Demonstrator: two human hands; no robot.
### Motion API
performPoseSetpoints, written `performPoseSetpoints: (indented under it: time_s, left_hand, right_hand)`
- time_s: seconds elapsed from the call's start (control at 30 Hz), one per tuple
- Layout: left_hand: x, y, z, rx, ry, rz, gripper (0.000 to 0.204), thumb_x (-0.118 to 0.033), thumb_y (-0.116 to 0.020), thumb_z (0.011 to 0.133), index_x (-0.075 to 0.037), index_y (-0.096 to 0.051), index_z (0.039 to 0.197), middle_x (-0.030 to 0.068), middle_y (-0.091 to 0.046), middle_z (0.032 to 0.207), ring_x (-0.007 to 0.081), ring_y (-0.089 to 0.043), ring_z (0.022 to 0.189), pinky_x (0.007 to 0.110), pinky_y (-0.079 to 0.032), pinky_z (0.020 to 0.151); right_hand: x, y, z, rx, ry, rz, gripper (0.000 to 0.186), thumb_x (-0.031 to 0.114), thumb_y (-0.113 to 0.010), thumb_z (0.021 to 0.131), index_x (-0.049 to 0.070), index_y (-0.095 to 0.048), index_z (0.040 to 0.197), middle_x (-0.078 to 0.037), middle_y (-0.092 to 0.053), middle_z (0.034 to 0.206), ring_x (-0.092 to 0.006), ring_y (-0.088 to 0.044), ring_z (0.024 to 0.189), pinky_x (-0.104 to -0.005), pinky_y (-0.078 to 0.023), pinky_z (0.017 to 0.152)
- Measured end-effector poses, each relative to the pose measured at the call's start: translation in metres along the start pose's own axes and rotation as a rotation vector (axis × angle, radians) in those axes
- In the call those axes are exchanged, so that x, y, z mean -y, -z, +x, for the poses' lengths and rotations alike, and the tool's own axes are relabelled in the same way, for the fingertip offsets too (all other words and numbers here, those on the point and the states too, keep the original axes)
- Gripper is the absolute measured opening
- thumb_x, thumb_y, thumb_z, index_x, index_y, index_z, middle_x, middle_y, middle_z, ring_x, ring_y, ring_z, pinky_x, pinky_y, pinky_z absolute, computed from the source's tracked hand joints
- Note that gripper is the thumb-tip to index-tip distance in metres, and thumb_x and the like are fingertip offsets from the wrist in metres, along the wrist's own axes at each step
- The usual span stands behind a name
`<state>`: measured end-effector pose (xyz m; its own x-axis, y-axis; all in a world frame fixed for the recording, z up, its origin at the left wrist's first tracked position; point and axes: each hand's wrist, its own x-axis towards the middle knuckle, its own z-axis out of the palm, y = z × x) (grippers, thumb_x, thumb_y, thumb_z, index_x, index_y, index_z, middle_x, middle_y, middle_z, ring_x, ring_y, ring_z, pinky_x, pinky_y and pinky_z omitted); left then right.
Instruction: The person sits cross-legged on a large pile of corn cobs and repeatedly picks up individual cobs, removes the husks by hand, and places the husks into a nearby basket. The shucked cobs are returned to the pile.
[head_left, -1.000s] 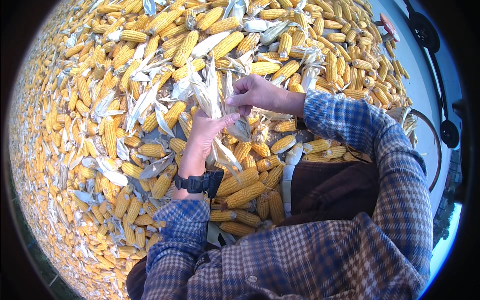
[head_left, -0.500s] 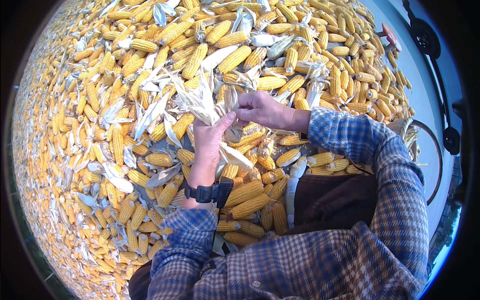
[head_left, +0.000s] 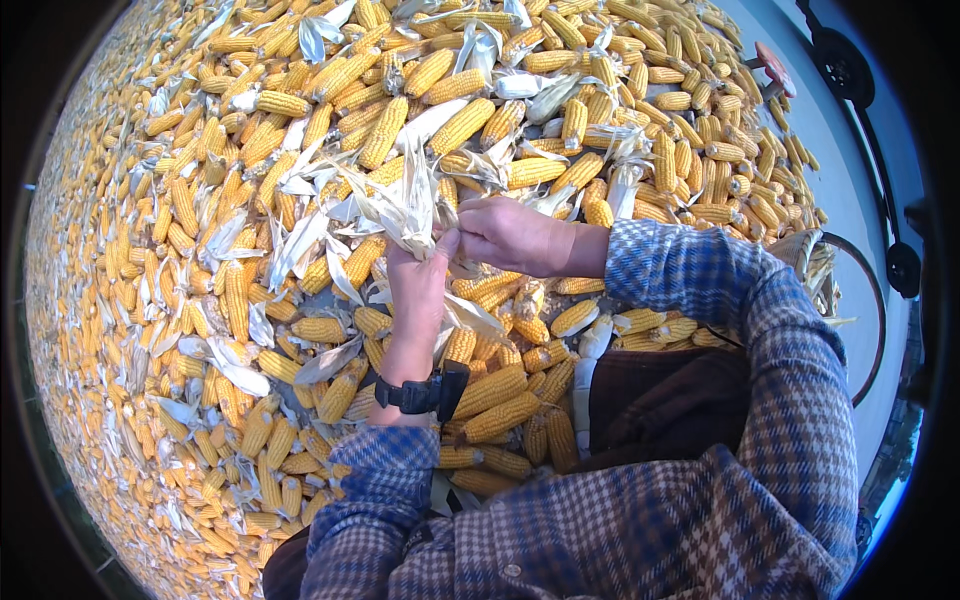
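Pale, dry corn husks (head_left: 408,212) fan out from between my two hands, over the heaped corn. My left hand (head_left: 418,285) is closed round the base of the husks, thumb pointing toward the other hand. My right hand (head_left: 518,236) comes in from the right with its fingers curled, pinching a husk strip close to the left thumb. The fingertips of both hands almost meet. Whether an ear sits inside the husks is hidden by my fingers. Just beyond them lies a yellow ear of corn (head_left: 463,127).
Husked yellow ears (head_left: 236,290) spread all around, with loose husks (head_left: 238,366) scattered among them. More ears (head_left: 500,400) lie close to my body. A red object (head_left: 773,66) stands at the heap's far right edge, by a dark curved hose (head_left: 872,290).
The husks have drawn together and shifted slightly as my right hand moved a little left and down, closer to my left thumb. My left hand stays closed on them.
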<state>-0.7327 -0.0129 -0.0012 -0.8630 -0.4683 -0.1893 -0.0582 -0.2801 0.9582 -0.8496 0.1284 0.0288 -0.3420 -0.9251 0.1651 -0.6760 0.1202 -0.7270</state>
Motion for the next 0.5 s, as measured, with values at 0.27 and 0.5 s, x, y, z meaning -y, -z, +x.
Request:
performPoseSetpoints:
  time_s: [0.27,0.5]
  left_hand:
    - [-0.011,-0.001,-0.003,-0.019,-0.002,-0.100,0.043,-0.003,-0.079,0.088,0.001,-0.061,0.127,0.0068,-0.068,0.111,0.0136,-0.065,0.096,0.028,-0.053,0.081]
    - [-0.008,0.007,-0.008,0.173,0.165,-0.318,0.065,-0.007,-0.081,0.088,-0.001,-0.049,0.144,0.0066,-0.060,0.133,0.0168,-0.058,0.119,0.030,-0.048,0.100]
  right_hand:
    - [0.008,0.011,0.009,0.007,0.016,0.028,0.017,0.015,-0.063,0.091,-0.001,-0.061,0.087,-0.021,-0.061,0.087,-0.0429,-0.063,0.082,-0.0485,-0.051,0.074]
    - [-0.003,0.017,0.009,-0.122,-0.059,0.121,0.019,0.014,-0.068,0.086,-0.001,-0.062,0.076,-0.016,-0.058,0.066,-0.0331,-0.059,0.060,-0.0416,-0.049,0.059]
